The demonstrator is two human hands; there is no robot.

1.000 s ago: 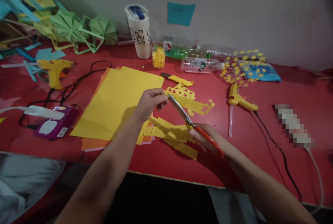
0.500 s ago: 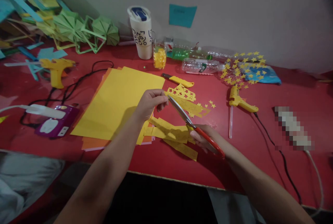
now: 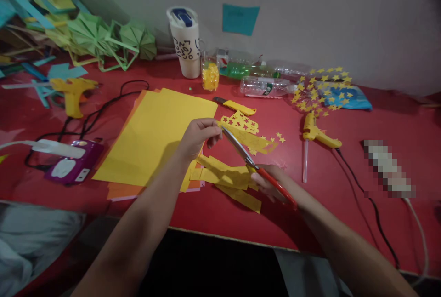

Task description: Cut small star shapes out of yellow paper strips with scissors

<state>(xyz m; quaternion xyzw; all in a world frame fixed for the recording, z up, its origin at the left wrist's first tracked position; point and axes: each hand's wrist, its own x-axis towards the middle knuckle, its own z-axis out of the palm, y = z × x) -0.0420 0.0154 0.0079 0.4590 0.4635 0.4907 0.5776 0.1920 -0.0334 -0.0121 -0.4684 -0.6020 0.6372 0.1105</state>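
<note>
My left hand [image 3: 202, 136] pinches the left end of a yellow paper strip [image 3: 246, 137] that has star outlines on it. My right hand [image 3: 270, 182] is closed round the red handles of the scissors [image 3: 275, 186]. The scissor blades point up and left, their tips at the strip beside my left fingertips. Under and beside my hands lie more yellow strips [image 3: 225, 174] and a stack of yellow sheets [image 3: 151, 136]. Behind the held strip are a star-punched yellow piece [image 3: 240, 122] and several small cut stars [image 3: 280, 138].
A cutter [image 3: 236, 105], a white tumbler [image 3: 186, 44], a jar of yellow stars [image 3: 210, 76] and plastic bottles [image 3: 265, 86] stand or lie behind. Glue guns lie left [image 3: 73, 94] and right [image 3: 320, 134], with cords. A purple power box [image 3: 73, 163] is at left.
The whole view has shifted very slightly. My hands, the strip and the scissors keep nearly the same positions.
</note>
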